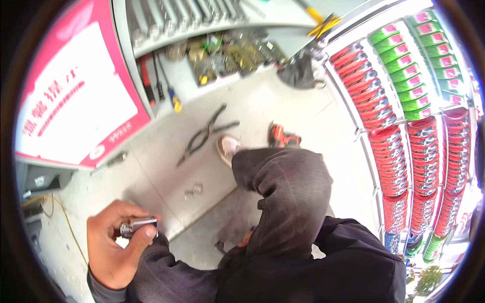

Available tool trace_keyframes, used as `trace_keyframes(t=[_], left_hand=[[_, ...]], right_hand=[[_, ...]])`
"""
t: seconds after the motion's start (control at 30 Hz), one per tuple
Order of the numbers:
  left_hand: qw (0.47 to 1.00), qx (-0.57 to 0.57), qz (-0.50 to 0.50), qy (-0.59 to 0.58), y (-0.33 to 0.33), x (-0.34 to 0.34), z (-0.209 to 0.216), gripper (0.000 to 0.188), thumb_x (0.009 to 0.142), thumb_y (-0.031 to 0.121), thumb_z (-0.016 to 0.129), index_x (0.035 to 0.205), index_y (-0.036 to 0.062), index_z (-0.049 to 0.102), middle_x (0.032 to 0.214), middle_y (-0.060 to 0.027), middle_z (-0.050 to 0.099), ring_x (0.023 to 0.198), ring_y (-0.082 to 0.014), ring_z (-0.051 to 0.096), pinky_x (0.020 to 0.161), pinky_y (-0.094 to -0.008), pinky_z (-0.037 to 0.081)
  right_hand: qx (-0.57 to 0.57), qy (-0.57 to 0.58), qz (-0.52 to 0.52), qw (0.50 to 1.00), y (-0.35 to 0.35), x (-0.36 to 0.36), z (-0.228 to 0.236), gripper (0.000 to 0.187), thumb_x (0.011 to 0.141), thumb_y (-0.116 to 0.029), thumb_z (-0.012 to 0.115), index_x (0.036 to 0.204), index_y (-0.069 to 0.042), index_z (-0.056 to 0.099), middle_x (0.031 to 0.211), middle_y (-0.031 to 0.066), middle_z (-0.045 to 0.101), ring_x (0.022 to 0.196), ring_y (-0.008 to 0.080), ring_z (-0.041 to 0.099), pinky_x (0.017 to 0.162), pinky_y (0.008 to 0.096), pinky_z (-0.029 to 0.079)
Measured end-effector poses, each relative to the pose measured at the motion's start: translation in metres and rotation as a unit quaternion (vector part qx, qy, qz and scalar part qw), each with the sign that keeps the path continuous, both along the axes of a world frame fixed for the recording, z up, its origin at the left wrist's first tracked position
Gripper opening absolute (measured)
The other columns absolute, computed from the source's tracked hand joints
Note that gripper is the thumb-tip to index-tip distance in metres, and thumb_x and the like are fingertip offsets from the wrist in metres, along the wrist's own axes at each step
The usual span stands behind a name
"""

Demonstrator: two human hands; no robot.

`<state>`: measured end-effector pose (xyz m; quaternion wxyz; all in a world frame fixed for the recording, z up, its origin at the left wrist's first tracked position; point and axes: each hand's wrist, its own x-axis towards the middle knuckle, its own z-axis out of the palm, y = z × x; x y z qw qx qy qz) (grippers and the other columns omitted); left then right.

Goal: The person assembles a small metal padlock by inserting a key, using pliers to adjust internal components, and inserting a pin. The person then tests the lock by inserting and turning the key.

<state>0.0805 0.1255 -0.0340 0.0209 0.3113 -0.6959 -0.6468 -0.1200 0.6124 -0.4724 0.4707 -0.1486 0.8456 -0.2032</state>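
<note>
one bare hand, the left hand (112, 255), is raised over the floor (252, 103) at the lower left. its thumb and fingers are clamped on a small silvery metal piece (142, 222), which lies in the pinch between them, to the right of the palm, with the fingers above it and the thumb below. the right hand cannot be made out, so its state cannot be told. beyond the raised hand, well apart from it, two small shiny pieces (197, 189) lie side by side on the floor. farther up, black pliers (203, 136) lie with handles spread, near the person's shoe (230, 147). a red and black drill (283, 136) lies past the bent knee (303, 169). a rack of red and green packages (389, 161) fills the right side.
</note>
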Motion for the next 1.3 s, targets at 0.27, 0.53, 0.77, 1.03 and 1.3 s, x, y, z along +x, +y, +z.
trace_keyframes(t=[0.27, 0.53, 0.77, 1.03, 1.3], left_hand=[[0.993, -0.045, -0.078, 0.078, -0.047, -0.005, -0.018, 0.012, 0.083, -0.001, 0.068, 0.094, -0.0061, 0.064, 0.085, -0.0130, 0.073, 0.069, -0.0116, 0.067, 0.064, -0.0241, 0.053], [0.994, -0.025, -0.072, 0.081, -0.014, -0.004, -0.021, 0.014, 0.086, -0.003, 0.069, 0.098, -0.0080, 0.064, 0.091, -0.0142, 0.073, 0.072, -0.0117, 0.067, 0.067, -0.0258, 0.056], [0.996, 0.019, -0.057, 0.062, 0.032, -0.013, -0.039, 0.014, 0.087, -0.002, 0.069, 0.098, -0.0075, 0.064, 0.092, -0.0141, 0.073, 0.072, -0.0126, 0.068, 0.066, -0.0259, 0.056], [0.996, -0.020, -0.003, 0.088, 0.087, -0.064, -0.064, 0.013, 0.086, 0.002, 0.071, 0.096, -0.0039, 0.066, 0.080, -0.0098, 0.073, 0.065, -0.0108, 0.067, 0.059, -0.0237, 0.051], [0.994, 0.040, 0.100, 0.001, 0.090, -0.043, -0.076, 0.016, 0.092, 0.004, 0.066, 0.104, -0.0044, 0.061, 0.097, -0.0143, 0.074, 0.066, -0.0127, 0.067, 0.058, -0.0253, 0.055]], right_hand=[[0.039, 0.032, 0.042, 0.998, -0.045, -0.082, 0.036, 0.013, 0.093, -0.008, 0.057, 0.100, -0.004, 0.067, 0.093, 0.0126, 0.068, 0.080, 0.0211, 0.065, 0.073, 0.0366, 0.054], [0.040, 0.010, 0.046, 0.998, -0.045, -0.107, 0.019, 0.014, 0.093, -0.010, 0.057, 0.100, -0.004, 0.067, 0.093, 0.0132, 0.068, 0.081, 0.0223, 0.066, 0.074, 0.0372, 0.054], [0.005, 0.016, 0.095, 0.995, -0.058, -0.145, 0.002, 0.014, 0.093, -0.011, 0.057, 0.100, -0.005, 0.068, 0.092, 0.0137, 0.069, 0.081, 0.0233, 0.066, 0.074, 0.0377, 0.054], [-0.015, -0.009, 0.161, 0.987, -0.050, -0.192, -0.017, 0.015, 0.093, -0.013, 0.057, 0.100, -0.006, 0.068, 0.092, 0.0142, 0.069, 0.082, 0.0245, 0.067, 0.075, 0.0383, 0.054], [-0.071, -0.011, 0.199, 0.977, -0.057, -0.239, 0.005, 0.015, 0.093, -0.014, 0.057, 0.100, -0.006, 0.069, 0.091, 0.0148, 0.069, 0.082, 0.0256, 0.068, 0.075, 0.0388, 0.054]])
